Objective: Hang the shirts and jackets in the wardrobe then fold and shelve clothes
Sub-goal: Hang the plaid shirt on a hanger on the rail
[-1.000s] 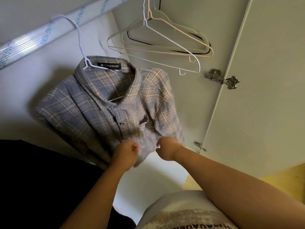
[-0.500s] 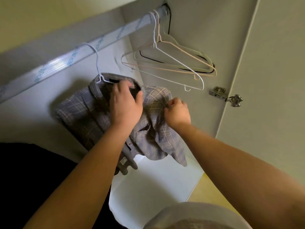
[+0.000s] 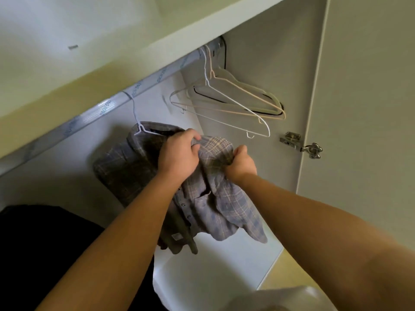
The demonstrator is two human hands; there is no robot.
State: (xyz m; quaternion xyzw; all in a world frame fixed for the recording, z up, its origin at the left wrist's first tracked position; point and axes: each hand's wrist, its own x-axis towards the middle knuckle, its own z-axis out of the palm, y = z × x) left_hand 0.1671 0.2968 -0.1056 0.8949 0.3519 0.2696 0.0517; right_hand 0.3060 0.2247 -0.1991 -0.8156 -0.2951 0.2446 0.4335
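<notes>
Shifted rightward, left hand [image 3: 178, 157] and right hand [image 3: 241, 163] each clenched the grey plaid fabric shirt [image 3: 224, 209], whose shoulder likely needed seating evenly.

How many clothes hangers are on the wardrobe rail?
5: a white hanger under the plaid shirt; four empty, bunched at the rail end: white, peach, cream, black. They overlap, so more may hide.

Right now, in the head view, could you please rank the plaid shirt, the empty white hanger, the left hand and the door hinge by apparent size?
1. plaid shirt
2. empty white hanger, judged by its span, since it is only thin wire
3. left hand, gripping the shirt
4. door hinge
</notes>
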